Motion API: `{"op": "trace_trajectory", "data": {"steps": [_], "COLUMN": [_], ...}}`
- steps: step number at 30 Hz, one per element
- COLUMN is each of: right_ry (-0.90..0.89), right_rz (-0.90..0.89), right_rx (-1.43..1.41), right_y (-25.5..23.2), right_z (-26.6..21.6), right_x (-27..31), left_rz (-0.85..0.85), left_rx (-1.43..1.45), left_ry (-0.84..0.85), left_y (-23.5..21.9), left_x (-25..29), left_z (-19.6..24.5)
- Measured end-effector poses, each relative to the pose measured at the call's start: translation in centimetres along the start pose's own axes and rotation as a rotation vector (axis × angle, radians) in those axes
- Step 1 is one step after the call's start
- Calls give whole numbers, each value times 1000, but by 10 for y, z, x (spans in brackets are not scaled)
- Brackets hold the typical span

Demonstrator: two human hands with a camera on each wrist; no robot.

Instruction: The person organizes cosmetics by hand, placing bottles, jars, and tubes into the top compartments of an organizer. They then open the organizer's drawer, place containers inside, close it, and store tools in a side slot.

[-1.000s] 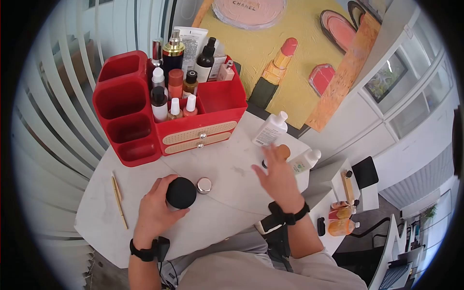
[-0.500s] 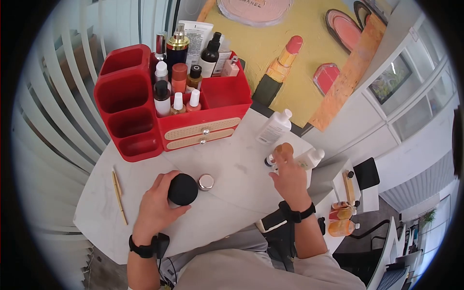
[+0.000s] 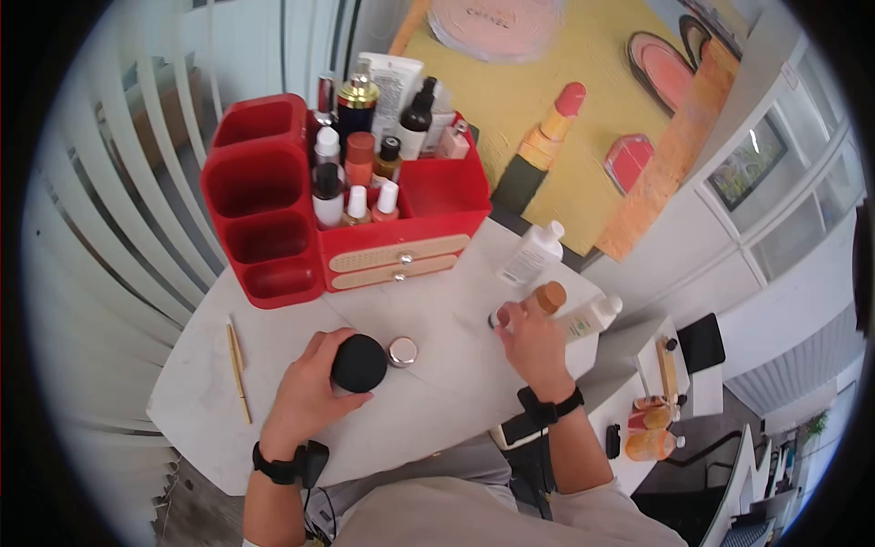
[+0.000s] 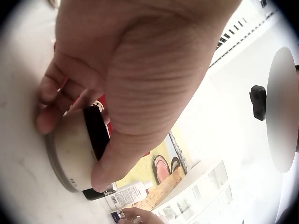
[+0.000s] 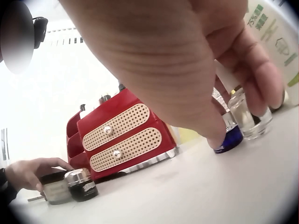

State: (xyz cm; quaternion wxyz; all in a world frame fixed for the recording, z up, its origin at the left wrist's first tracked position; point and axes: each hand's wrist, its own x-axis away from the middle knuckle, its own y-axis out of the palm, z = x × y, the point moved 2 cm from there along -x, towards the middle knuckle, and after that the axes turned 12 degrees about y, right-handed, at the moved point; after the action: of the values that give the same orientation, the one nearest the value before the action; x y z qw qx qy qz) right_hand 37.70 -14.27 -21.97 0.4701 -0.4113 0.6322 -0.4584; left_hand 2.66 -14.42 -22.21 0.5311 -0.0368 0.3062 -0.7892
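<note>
My left hand (image 3: 310, 383) grips a wide cosmetic jar (image 4: 72, 144) with a black lid (image 3: 359, 363) and pale body, its base on the tabletop. Beside it is a smaller jar (image 3: 403, 352) with a shiny rosy-silver lid and dark body. My right hand (image 3: 540, 348) is at the table's right side, thumb and fingers pinching a small blue bottle (image 5: 231, 139) with a silvery upper part. The fingers partly hide it. Just behind those fingers stands a clear glass bottle (image 5: 257, 128). A brown round cap (image 3: 550, 295) shows past the right hand in the head view.
A red organizer (image 3: 392, 223) with two drawers and several bottles stands at the back. White bottles (image 3: 534, 253) (image 3: 592, 316) flank the right hand. Gold slender sticks (image 3: 238, 372) lie at the left. A makeup painting (image 3: 510, 82) leans behind the table.
The right hand came down from over the items at the right, its spread fingers closing on the small blue bottle. The left hand kept its grip on the jar. The head view shifted slightly.
</note>
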Motion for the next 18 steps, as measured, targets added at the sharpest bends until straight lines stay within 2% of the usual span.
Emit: {"op": "trace_trajectory", "data": {"steps": [7, 9, 14, 16, 17, 18], "right_ry": [-309, -342, -367, -332, -347, -434], "right_rz": [-2, 6, -21, -98, -101, -25], "right_rx": [-294, -308, -255, -296, -286, -416], "right_y": [12, 19, 13, 5, 3, -4], "right_z": [-75, -88, -95, -94, -92, -89], "right_x": [-3, -11, -20, -22, -25, -29], "left_rz": [-27, -24, 6, -17, -1, -11], "left_rx": [10, 0, -23, -55, -47, -52], "left_ry": [-6, -10, 28, 10, 6, 23], "left_y": [-4, -4, -3, -3, -3, -3], "left_x": [2, 2, 2, 3, 4, 5], "left_z": [-1, -1, -1, -2, -3, -5]}}
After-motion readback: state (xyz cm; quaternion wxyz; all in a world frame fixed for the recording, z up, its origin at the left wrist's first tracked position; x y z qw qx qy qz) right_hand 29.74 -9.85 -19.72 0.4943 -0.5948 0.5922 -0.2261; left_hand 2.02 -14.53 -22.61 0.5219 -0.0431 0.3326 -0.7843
